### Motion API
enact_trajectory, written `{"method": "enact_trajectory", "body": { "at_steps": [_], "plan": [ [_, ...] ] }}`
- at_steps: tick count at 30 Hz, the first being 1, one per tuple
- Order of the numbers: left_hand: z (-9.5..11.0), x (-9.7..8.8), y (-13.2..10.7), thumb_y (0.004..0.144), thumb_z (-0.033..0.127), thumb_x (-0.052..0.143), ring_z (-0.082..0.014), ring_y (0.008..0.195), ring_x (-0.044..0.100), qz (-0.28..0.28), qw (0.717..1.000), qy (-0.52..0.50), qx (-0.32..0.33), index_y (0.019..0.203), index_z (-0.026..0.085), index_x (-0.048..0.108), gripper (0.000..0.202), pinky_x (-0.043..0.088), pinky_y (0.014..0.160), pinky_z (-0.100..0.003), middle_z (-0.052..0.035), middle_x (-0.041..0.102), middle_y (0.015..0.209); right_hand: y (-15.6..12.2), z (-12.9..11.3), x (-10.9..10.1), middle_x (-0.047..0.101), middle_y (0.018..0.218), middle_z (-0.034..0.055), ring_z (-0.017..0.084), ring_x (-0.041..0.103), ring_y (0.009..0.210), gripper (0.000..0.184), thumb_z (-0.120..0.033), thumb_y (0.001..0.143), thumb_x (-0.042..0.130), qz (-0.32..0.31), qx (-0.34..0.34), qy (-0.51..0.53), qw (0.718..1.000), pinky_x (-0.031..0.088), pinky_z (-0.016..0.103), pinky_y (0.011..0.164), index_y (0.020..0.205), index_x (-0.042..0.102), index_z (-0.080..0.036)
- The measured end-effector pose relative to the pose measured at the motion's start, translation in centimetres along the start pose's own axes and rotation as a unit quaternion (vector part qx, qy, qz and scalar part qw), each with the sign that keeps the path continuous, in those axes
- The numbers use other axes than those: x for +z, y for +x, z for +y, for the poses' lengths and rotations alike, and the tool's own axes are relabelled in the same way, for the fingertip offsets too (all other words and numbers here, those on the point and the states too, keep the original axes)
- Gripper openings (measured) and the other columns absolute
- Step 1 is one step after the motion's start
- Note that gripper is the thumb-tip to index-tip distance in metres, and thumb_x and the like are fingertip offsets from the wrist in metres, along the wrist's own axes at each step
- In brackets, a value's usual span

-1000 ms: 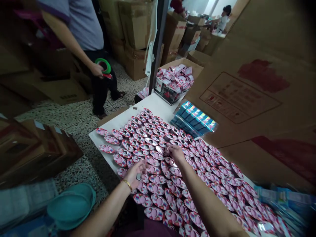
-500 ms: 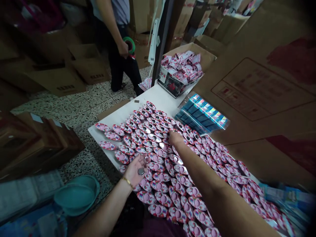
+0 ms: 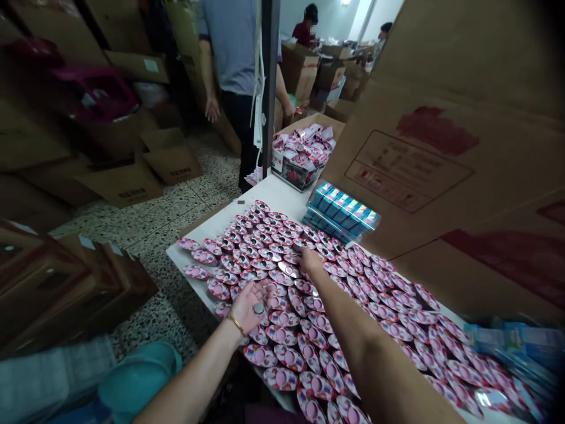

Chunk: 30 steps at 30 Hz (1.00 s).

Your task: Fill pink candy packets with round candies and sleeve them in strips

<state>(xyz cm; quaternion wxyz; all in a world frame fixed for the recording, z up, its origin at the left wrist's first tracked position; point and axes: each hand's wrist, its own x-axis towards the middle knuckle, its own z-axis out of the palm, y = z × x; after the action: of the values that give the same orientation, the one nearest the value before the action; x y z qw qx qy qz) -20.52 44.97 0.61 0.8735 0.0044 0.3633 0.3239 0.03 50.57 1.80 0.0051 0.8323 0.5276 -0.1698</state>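
Observation:
Several pink oval printed trays (image 3: 282,321) lie in overlapping rows across a white table (image 3: 276,191). My left hand (image 3: 249,303) hovers palm up over the near left rows, fingers loosely curled around small round silver discs (image 3: 258,308) resting in the palm. My right hand (image 3: 311,259) reaches further in and presses its fingertips down on a tray in the middle of the rows; what its fingers pinch is hidden.
A cardboard box of pink packets (image 3: 304,154) and a wrapped pack of blue boxes (image 3: 342,211) sit at the table's far end. Big cartons (image 3: 441,153) wall the right side. A person in a grey shirt (image 3: 233,53) stands beyond a dark pole (image 3: 268,88). A teal bowl (image 3: 136,377) lies lower left.
My right hand drew back slightly from the far rows to a nearer tray. The person in grey walked away behind the pole. My left hand stayed cupped over the discs.

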Motion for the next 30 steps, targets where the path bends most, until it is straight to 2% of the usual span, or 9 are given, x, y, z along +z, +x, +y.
{"method": "enact_trajectory", "body": {
  "at_steps": [3,5,7,9,12,15,17,25,30],
  "plan": [
    [0.1,-0.4,0.7,0.084,0.038,0.035,-0.0157,0.070,0.060,0.006,1.000,-0.022,0.009,0.085,0.011,0.054,0.032,0.046,0.063,-0.027,-0.0100,0.061,0.076,-5.6,0.0,1.8,0.057,0.107,0.0047,0.016,0.053,0.097,0.032,-0.031,0.079,0.051,0.042,-0.192,0.125,0.972,0.040,0.025,0.081,0.110,0.055,-0.026],
    [-0.2,0.1,1.4,0.084,0.042,0.034,-0.0176,0.069,0.059,-0.016,1.000,-0.011,-0.008,0.088,0.012,0.053,0.036,0.046,0.063,-0.031,-0.0097,0.061,0.077,-9.1,-0.3,3.1,0.058,0.102,0.0034,0.014,0.053,0.095,0.028,-0.028,0.077,0.054,-0.001,-0.350,0.180,0.919,0.040,0.023,0.081,0.104,0.059,-0.026],
    [-0.7,1.2,2.1,0.082,0.046,0.034,-0.0189,0.069,0.059,-0.051,0.998,0.008,-0.039,0.091,0.012,0.053,0.040,0.046,0.062,-0.034,-0.0099,0.061,0.080,-11.0,-0.2,3.8,0.059,0.096,0.0030,0.014,0.054,0.091,0.022,-0.024,0.078,0.052,-0.034,-0.408,0.215,0.887,0.040,0.023,0.079,0.096,0.063,-0.025],
    [-1.2,2.3,2.6,0.080,0.049,0.037,-0.0188,0.071,0.059,-0.074,0.995,0.025,-0.058,0.093,0.013,0.053,0.041,0.045,0.063,-0.033,-0.0104,0.061,0.085,-10.8,0.8,3.8,0.061,0.089,0.0026,0.013,0.056,0.084,0.020,-0.020,0.079,0.048,-0.039,-0.368,0.250,0.895,0.041,0.022,0.076,0.089,0.065,-0.023],
    [-1.7,3.1,3.0,0.078,0.045,0.045,-0.0166,0.078,0.059,-0.043,0.996,0.074,-0.028,0.094,0.015,0.053,0.035,0.044,0.066,-0.028,-0.0097,0.060,0.093,-7.3,3.5,2.2,0.064,0.081,0.0022,0.012,0.058,0.076,0.021,-0.019,0.078,0.045,0.007,-0.204,0.245,0.948,0.042,0.020,0.071,0.087,0.064,-0.019],
    [-1.8,2.6,2.9,0.075,0.034,0.054,-0.0145,0.079,0.059,0.043,0.988,0.144,0.036,0.095,0.017,0.054,0.026,0.044,0.068,-0.026,-0.0080,0.061,0.094,-1.9,5.8,-0.1,0.065,0.086,0.0043,0.014,0.059,0.080,0.021,-0.022,0.078,0.045,0.070,-0.026,0.113,0.991,0.041,0.021,0.071,0.091,0.061,-0.017],
    [-1.6,1.6,2.5,0.073,0.028,0.056,-0.0148,0.077,0.060,0.071,0.982,0.166,0.062,0.096,0.016,0.054,0.025,0.044,0.069,-0.026,-0.0083,0.062,0.091,1.4,6.4,-1.2,0.064,0.094,0.0076,0.017,0.058,0.088,0.022,-0.022,0.075,0.050,0.051,0.032,0.018,0.998,0.041,0.022,0.074,0.093,0.061,-0.016],
    [0.4,-2.3,-0.2,0.070,0.021,0.058,-0.0159,0.077,0.061,0.115,0.977,0.161,0.076,0.095,0.014,0.055,0.026,0.046,0.073,-0.029,-0.0092,0.064,0.088,8.7,5.8,-0.7,0.060,0.102,0.0170,0.026,0.057,0.093,0.035,-0.018,0.065,0.060,-0.060,0.085,-0.063,0.993,0.044,0.031,0.074,0.099,0.061,-0.012],
    [-0.4,-2.0,-0.8,0.067,0.025,0.062,-0.0138,0.072,0.060,0.106,0.970,0.194,0.099,0.092,0.014,0.056,0.027,0.045,0.072,-0.027,-0.0070,0.064,0.083,7.3,6.7,-1.2,0.059,0.104,0.0141,0.025,0.056,0.096,0.046,-0.025,0.062,0.066,-0.050,0.083,-0.064,0.993,0.043,0.031,0.076,0.106,0.056,-0.015]
  ]
}}
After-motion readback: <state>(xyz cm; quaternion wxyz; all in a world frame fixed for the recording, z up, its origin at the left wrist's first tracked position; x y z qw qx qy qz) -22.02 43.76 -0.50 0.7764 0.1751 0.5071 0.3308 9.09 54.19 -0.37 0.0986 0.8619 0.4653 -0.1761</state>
